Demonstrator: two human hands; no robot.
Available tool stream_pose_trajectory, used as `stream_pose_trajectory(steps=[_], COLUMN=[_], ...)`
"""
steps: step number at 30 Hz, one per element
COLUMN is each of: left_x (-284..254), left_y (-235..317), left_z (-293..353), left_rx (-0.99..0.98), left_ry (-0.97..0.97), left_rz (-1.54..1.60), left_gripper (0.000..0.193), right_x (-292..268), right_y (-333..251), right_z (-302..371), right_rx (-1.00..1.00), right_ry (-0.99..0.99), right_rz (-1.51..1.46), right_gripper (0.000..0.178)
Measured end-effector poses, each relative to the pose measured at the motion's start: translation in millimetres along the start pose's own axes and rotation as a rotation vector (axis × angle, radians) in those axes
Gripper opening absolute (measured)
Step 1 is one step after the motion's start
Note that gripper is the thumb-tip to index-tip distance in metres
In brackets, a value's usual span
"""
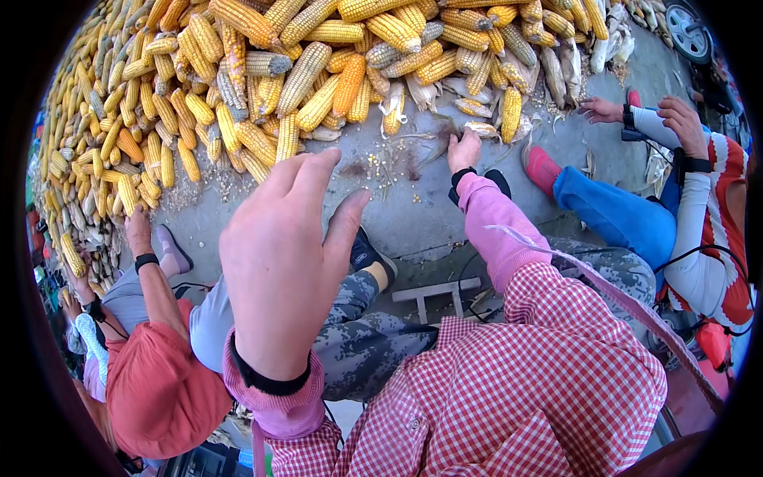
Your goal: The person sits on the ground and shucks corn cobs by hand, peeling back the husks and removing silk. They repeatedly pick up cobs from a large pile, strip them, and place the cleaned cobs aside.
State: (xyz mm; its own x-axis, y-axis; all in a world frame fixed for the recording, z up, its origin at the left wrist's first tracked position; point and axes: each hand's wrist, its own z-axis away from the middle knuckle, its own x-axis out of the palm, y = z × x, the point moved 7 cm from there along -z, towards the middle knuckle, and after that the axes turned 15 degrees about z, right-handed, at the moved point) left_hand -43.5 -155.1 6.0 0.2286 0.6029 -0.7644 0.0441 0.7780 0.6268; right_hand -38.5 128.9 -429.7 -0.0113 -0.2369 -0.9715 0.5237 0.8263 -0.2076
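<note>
My left hand [288, 254] is raised close to the camera. Its fingers and thumb are apart, and nothing is in it. Farther off, my right hand [465, 151] reaches down to the concrete at the edge of the corn heap. Its fingers are curled together beside a tuft of brown corn silk [447, 132]; what they grip, if anything, is too small to make out. Just beyond it lies a partly husked corn cob [482, 129], with a bare yellow cob [511, 114] to the right. Another cob with husk [392, 111] lies farther left.
A large heap of yellow corn cobs [262, 71] spans the far side and left. Loose kernels [385, 175] dot the concrete. Co-workers sit on both sides: a red top [163, 381] at left, blue trousers [616, 215] at right. A metal stool frame [437, 292] stands between my legs.
</note>
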Motion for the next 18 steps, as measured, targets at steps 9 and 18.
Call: stream_pose_trajectory(steps=[9,18], left_x=[7.6,1.7], left_y=[5.8,9.0], left_z=[-4.5,-1.2], left_rx=[0.038,0.034], left_ry=[-0.042,-0.02], left_rz=[0.043,0.055], left_gripper=[0.035,0.033], right_x=[9.0,23.0], right_y=[-86.8,-11.1], right_z=[95.4,162.8], right_rx=[-0.243,-0.146], right_ry=[-0.26,-0.423], right_rz=[-0.363,-0.045], right_gripper=[0.023,0.027])
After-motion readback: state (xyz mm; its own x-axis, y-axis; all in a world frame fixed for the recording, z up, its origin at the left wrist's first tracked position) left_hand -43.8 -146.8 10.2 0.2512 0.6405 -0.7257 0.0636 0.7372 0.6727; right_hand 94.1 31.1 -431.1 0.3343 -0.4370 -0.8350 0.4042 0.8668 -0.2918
